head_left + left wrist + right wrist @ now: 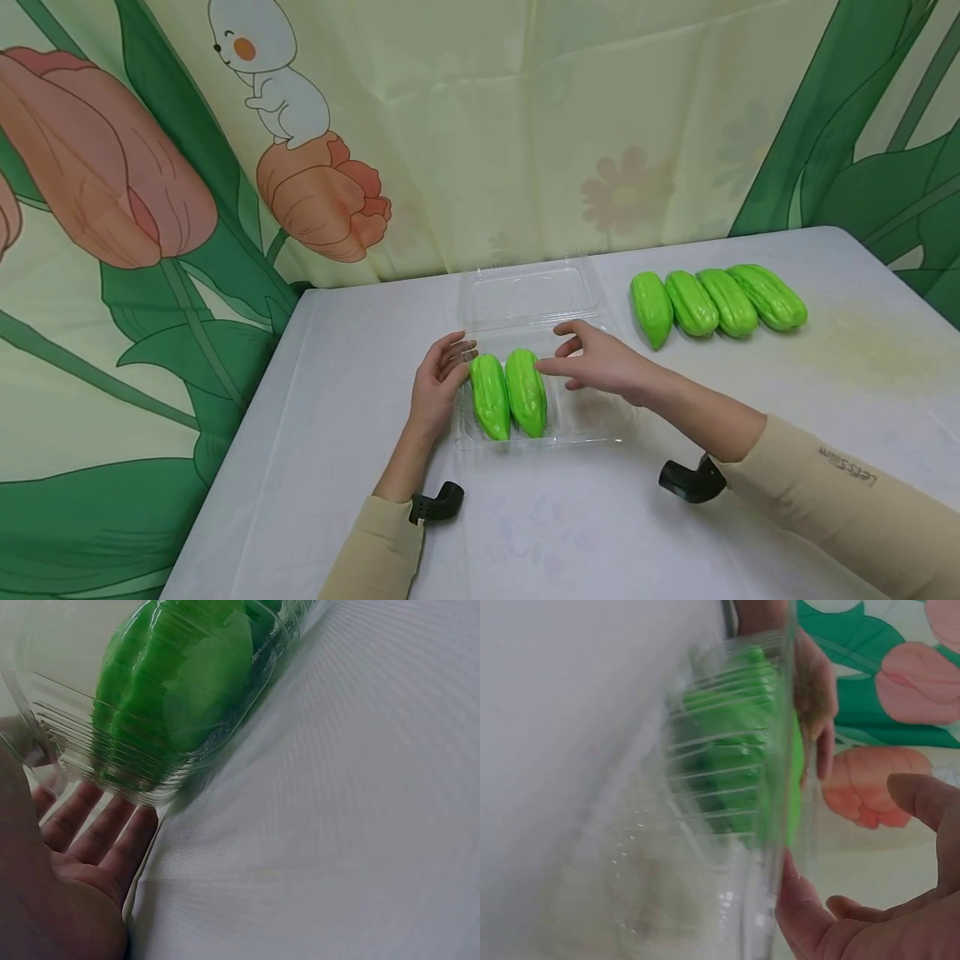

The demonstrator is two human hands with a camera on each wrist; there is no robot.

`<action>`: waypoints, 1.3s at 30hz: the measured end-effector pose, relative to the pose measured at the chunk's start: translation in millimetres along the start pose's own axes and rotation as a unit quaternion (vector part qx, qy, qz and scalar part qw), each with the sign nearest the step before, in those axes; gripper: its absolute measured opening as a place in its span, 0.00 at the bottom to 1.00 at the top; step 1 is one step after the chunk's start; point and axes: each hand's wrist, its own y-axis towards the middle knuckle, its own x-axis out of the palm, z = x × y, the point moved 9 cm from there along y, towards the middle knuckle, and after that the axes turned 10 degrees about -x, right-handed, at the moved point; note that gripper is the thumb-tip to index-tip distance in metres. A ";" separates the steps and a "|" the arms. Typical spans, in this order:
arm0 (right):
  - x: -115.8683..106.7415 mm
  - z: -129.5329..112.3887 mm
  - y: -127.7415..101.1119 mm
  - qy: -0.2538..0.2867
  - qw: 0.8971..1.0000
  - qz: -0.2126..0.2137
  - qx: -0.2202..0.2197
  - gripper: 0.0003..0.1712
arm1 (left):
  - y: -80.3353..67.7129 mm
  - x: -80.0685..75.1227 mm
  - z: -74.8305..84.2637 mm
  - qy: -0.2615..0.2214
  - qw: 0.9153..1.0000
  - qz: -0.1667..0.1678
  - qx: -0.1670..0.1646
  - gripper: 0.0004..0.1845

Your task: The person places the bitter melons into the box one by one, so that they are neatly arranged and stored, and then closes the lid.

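Observation:
Two bright green ribbed vegetables that look like bitter melons, a left one [490, 397] and a right one [527, 393], lie side by side in the left half of a clear plastic clamshell container [592, 417]. My left hand [437, 383] holds the container's left side; in the left wrist view its fingers [97, 829] lie against the outside of the ridged wall. Over the container hovers my right hand [600, 362], fingers spread, its index fingertip at the right melon. Whether that fingertip touches it, I cannot tell. Nothing is gripped by the right hand.
Several more green melons [716, 302] lie in a slanted row at the table's back right. The container's lid [528, 292] is folded back toward the rear edge. A white cloth [360, 400] covers the table, and a printed curtain [480, 167] hangs behind it.

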 end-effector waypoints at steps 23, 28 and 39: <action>-80.5 -12.2 -13.9 0.046 0.996 0.070 -0.043 0.47 | -0.2 -0.4 -1.5 0.000 1.000 0.002 -0.010 0.25; -97.7 -5.5 -13.5 0.049 0.994 0.086 -0.039 0.48 | 0.2 0.1 -1.3 -0.001 1.000 0.001 -0.009 0.25; -125.7 18.2 -12.9 0.025 0.993 0.111 -0.008 0.51 | -0.6 0.0 0.5 0.006 1.000 0.003 -0.005 0.25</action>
